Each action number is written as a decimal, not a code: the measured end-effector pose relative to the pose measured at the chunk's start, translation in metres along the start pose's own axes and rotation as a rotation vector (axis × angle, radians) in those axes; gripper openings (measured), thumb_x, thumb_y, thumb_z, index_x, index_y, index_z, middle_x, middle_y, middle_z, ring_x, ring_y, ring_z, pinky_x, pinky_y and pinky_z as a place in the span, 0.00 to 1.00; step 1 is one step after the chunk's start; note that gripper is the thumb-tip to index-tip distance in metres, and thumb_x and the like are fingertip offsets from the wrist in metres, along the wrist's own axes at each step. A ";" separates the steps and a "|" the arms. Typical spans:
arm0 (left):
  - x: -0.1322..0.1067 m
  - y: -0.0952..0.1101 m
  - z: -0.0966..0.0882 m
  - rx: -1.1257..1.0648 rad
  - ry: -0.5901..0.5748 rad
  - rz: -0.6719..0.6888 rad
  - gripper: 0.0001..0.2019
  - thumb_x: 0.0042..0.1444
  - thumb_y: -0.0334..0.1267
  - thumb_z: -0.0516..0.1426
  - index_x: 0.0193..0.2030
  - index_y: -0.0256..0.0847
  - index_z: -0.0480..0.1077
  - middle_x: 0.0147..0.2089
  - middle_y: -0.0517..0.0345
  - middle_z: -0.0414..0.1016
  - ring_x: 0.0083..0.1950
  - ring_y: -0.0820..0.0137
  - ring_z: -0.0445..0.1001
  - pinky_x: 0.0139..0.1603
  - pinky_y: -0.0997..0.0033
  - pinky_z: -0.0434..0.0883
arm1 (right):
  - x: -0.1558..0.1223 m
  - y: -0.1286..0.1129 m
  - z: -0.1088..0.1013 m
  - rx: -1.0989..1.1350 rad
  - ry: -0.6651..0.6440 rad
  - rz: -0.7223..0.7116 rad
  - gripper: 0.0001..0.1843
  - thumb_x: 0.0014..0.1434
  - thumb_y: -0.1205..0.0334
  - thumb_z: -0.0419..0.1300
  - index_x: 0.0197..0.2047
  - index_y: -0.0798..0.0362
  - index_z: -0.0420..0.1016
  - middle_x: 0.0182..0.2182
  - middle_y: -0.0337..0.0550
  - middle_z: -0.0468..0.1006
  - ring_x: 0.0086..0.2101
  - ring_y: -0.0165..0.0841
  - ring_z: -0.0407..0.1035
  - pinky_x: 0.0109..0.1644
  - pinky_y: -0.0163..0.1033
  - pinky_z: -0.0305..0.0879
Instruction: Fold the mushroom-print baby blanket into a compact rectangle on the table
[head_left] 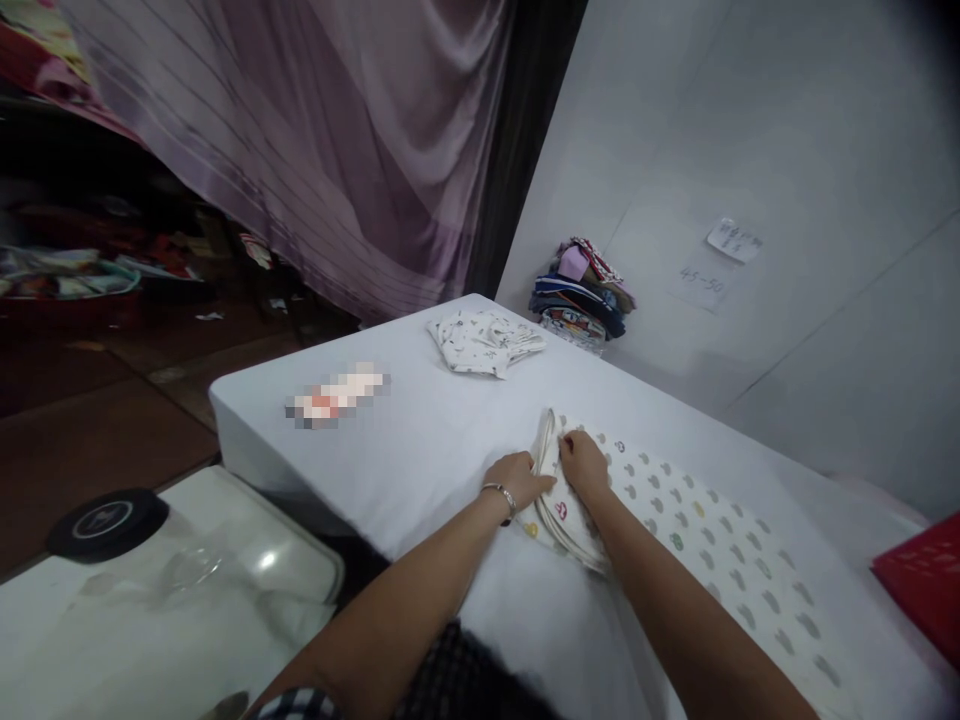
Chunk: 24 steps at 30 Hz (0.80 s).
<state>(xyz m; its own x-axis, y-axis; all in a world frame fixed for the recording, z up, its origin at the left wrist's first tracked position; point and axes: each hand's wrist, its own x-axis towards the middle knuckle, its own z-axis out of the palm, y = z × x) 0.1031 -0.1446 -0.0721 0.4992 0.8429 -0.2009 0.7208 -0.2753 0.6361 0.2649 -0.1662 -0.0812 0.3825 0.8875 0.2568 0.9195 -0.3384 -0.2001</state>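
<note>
A cream printed cloth (731, 560) with grey, yellow, red and green motifs lies along the right side of a white-covered table. Its far end is folded over in layers. My left hand (521, 480), with a bracelet at the wrist, is closed on the left edge of those folds. Just right of it, my right hand (583, 462) is closed with bent fingers on top of the folded part, pinching the fabric. Farther back lies a small white patterned garment (484, 342), loosely folded and apart from both hands.
The white tabletop (420, 450) meets a grey wall at right. A pile of folded clothes (577, 292) stands beyond its far edge. A pixelated item (337, 396) lies left. A white surface with a black round object (109, 525) is at lower left; a red object (922, 580) is at right.
</note>
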 end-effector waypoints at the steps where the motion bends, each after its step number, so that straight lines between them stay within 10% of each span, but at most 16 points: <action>1: 0.000 0.000 0.000 -0.010 -0.007 0.001 0.24 0.43 0.60 0.56 0.39 0.43 0.71 0.42 0.53 0.76 0.44 0.60 0.73 0.37 0.69 0.66 | 0.000 -0.001 0.000 0.012 -0.004 -0.005 0.12 0.60 0.60 0.47 0.33 0.53 0.70 0.33 0.43 0.73 0.34 0.33 0.66 0.33 0.35 0.52; 13: -0.003 0.001 0.001 0.052 0.000 0.009 0.17 0.45 0.49 0.56 0.40 0.43 0.69 0.43 0.53 0.76 0.44 0.61 0.74 0.38 0.68 0.67 | 0.006 -0.014 -0.012 -0.043 -0.063 -0.020 0.15 0.60 0.61 0.47 0.43 0.55 0.72 0.43 0.49 0.72 0.44 0.36 0.64 0.44 0.36 0.56; 24: -0.002 0.004 -0.002 0.122 0.012 0.020 0.14 0.47 0.45 0.54 0.38 0.41 0.69 0.44 0.49 0.76 0.46 0.59 0.73 0.39 0.67 0.67 | 0.026 -0.021 0.002 -0.008 -0.316 0.039 0.32 0.64 0.48 0.37 0.66 0.56 0.47 0.65 0.49 0.45 0.63 0.41 0.38 0.63 0.52 0.35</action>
<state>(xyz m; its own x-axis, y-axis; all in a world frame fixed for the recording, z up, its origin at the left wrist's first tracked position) 0.1042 -0.1466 -0.0676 0.5090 0.8418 -0.1798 0.7641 -0.3457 0.5446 0.2556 -0.1354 -0.0725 0.3714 0.9267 -0.0574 0.9059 -0.3753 -0.1962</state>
